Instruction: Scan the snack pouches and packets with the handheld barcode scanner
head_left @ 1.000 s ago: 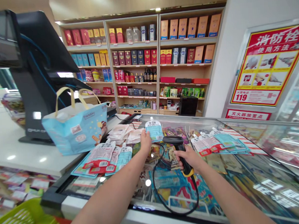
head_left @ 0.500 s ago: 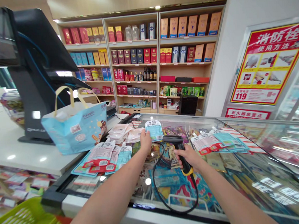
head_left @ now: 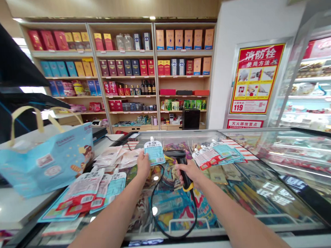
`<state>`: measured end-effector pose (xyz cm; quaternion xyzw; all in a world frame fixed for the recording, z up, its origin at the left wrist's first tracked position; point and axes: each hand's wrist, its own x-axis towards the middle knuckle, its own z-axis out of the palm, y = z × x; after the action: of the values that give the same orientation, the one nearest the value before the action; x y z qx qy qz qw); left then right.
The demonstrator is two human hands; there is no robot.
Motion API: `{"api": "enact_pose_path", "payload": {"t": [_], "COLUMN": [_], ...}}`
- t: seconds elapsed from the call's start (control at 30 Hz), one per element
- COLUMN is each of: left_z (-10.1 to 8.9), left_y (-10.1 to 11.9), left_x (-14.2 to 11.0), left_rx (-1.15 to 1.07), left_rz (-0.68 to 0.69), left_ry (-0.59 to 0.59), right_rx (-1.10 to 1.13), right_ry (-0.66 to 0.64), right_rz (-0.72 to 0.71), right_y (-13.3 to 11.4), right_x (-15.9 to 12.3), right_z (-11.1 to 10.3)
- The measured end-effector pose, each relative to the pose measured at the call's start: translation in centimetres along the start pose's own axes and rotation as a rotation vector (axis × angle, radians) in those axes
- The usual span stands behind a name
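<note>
Head-worn view has swung to the right since the earlier frame, so the shelving and freezer sit further left in the picture, while the hands and their load keep the same relation to each other.

Item under inspection: a spout pouch (head_left: pixel 154 152) with a pale blue label, standing upright with its cap at the top, above the far half of the glass lid of a chest freezer (head_left: pixel 283 151). The left hand (head_left: pixel 143 166) is closed on its lower edge. The right hand (head_left: pixel 189 171) is closed around the grip of a black and yellow barcode scanner (head_left: pixel 181 165), its nose just beside the pouch. A black coiled cable (head_left: pixel 152 202) loops from the scanner across the lid toward the near side.

On the lid, stacked spout pouches (head_left: pixel 83 191) lie near left, pale flat packets (head_left: pixel 114 158) lie far left, and a further fanned group of pouches (head_left: pixel 214 154) lies right of the scanner. A light blue tote bag (head_left: pixel 42 163) stands on a white worktop (head_left: pixel 6 204) at left. Wooden shelving (head_left: pixel 128 52) with boxed goods and bottles lines the far wall, and a red fire hydrant instruction poster (head_left: pixel 256 80) hangs to its right.
</note>
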<state>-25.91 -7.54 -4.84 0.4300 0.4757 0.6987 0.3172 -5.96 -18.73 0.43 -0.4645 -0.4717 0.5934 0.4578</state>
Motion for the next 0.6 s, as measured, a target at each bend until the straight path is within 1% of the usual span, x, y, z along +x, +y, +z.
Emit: {"api": "enact_pose_path", "payload": {"t": [0.07,0.13,0.23,0.3,0.37,0.5,0.6], "left_z": [0.6,1.8,4.5,7.1,10.2,17.0,21.5], "left_y": [0.5,1.0,1.8,2.3,2.8,3.9,4.5], "left_x": [-0.6,-1.4,-2.5,-3.4,-4.3,-6.9,-9.0], "left_rx": [-0.096,-0.183,-0.249,-0.271,-0.300,-0.364,-0.348], "left_rz": [-0.096,-0.196,-0.326,-0.393,-0.423,-0.483,-0.553], "left_ry": [-0.030,-0.046,-0.094,-0.141,-0.179,-0.204,-0.230], "right_rx": [0.068,0.121,0.132,0.119,0.102,0.095,0.129], "right_ry": [0.055,0.082,0.111,0.165,0.231,0.344,0.400], "right_rz": [-0.004,-0.034,-0.080,-0.095,-0.110,-0.157,-0.197], "right_y": [-0.7,-1.3,-2.1,-2.4,-2.9,-3.9,-4.4], "right_x": [-0.2,-0.6,-1.4,-2.1,-2.9,-4.8,-6.1], "right_z": [-0.5,-1.4,-3.8,-5.9,-8.0,-12.3,-15.1]}}
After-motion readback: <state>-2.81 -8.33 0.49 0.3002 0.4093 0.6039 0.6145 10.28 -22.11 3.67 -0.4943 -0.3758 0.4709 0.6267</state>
